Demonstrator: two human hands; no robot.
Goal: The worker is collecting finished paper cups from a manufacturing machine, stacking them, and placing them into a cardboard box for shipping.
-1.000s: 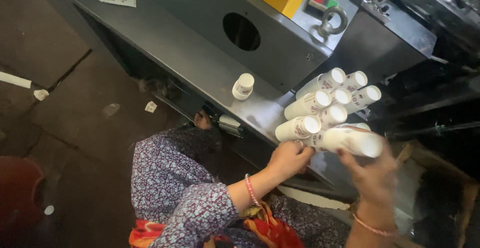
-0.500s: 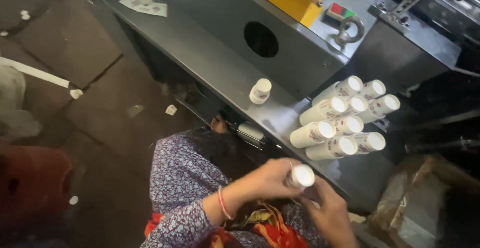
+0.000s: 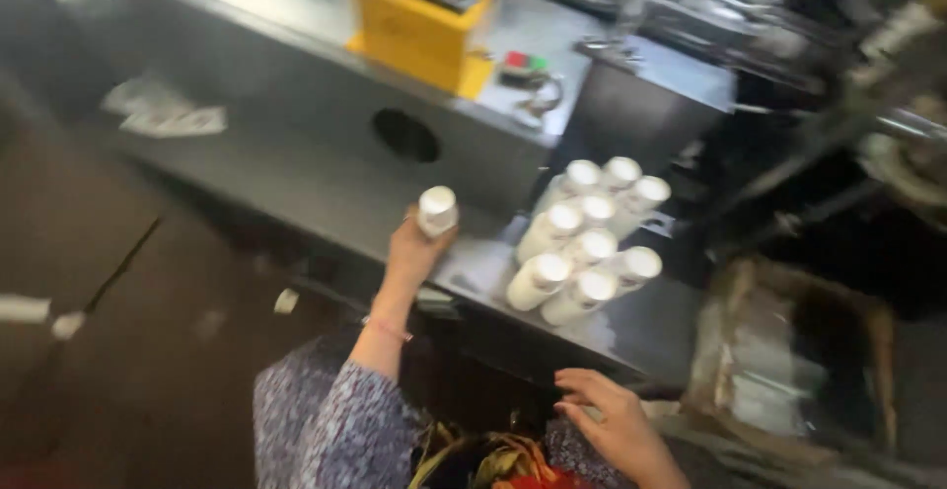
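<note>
A single white bottle (image 3: 437, 211) on the grey metal ledge (image 3: 296, 188) is gripped by the left hand (image 3: 414, 247). Eight similar bottles (image 3: 582, 242) are already stacked nearby. The right hand (image 3: 612, 420) is held low, open and empty.

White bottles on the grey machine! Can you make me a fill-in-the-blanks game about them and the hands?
1. The left hand grips one small ____ bottle.
2. The stacked bottles lie on their ____ on the grey machine ledge.
3. The right hand holds ____.
4. The box on top of the machine is ____.

Missing words: white; sides; nothing; yellow
</note>
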